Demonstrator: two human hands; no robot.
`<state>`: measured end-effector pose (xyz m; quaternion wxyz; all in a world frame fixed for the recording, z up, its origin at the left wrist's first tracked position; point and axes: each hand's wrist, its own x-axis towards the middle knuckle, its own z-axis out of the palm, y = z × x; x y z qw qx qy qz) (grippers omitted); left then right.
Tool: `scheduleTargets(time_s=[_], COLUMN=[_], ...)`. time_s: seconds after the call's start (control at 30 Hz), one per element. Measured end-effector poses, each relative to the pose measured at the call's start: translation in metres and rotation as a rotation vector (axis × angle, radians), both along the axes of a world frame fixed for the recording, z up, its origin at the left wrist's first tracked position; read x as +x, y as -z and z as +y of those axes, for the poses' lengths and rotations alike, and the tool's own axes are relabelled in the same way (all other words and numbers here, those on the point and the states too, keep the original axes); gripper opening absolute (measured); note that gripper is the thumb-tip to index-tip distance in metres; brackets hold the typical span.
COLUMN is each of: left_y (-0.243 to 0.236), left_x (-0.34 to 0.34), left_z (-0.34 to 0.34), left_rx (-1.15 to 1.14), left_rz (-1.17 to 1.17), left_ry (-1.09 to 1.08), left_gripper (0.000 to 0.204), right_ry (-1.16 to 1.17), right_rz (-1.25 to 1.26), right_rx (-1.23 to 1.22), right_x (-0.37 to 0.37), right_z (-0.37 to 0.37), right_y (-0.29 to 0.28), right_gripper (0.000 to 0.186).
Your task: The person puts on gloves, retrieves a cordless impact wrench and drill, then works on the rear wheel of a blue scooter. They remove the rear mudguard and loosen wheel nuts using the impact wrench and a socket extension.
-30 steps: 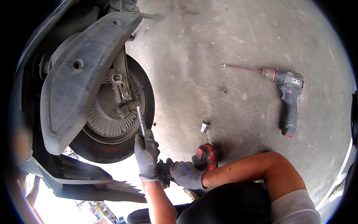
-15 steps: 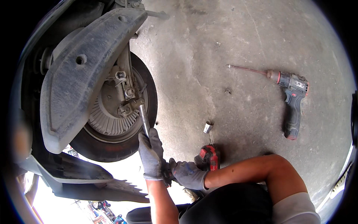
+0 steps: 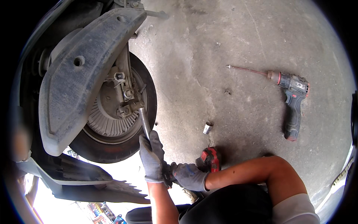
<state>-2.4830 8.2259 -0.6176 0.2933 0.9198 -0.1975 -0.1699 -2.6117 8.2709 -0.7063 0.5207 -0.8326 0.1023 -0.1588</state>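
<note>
My left hand (image 3: 152,156), in a grey work glove, is closed around a long metal socket bar (image 3: 144,122). The bar's far end meets a small fitting (image 3: 139,105) beside the wheel's hub. Behind it, my gloved right hand (image 3: 189,176) is wrapped round the grip of a cordless impact wrench, whose red and black battery (image 3: 209,159) sticks out past the fingers. Both hands cover most of the wrench's body. The wheel (image 3: 112,125) has a black tyre and a ribbed metal hub, with a brake arm, spring and bolts beside it.
A dusty grey plastic footboard panel (image 3: 84,71) overhangs the wheel. A loose silver socket (image 3: 208,127) lies on the concrete floor (image 3: 186,82). Farther right rests a cordless drill (image 3: 295,89) with a long thin bit. A dark bodywork part (image 3: 89,179) with a jagged edge is at lower left.
Both hands, the bar and the wrench have shifted very slightly toward me. The grips look the same, and the loose tools have stayed put.
</note>
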Motion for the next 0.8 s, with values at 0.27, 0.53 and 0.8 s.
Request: scheduleTargets(time_s=[0.27, 0.53, 0.8], left_y=[0.002, -0.003, -0.007], left_x=[-0.006, -0.012, -0.020], left_z=[0.002, -0.002, 0.002], left_rx=[-0.065, -0.033, -0.042], left_rz=[0.066, 0.098, 0.144], left_ry=[-0.027, -0.059, -0.092], left_gripper=[0.033, 0.031, 0.030], right_ry=[-0.104, -0.038, -0.013], right_rz=[0.103, -0.037, 0.130], right_rx=[0.048, 0.057, 0.047], right_x=[-0.002, -0.002, -0.007], right_z=[-0.005, 0.007, 0.009], right_y=[-0.003, 0.014, 0.003], right_gripper=[0.021, 0.017, 0.027])
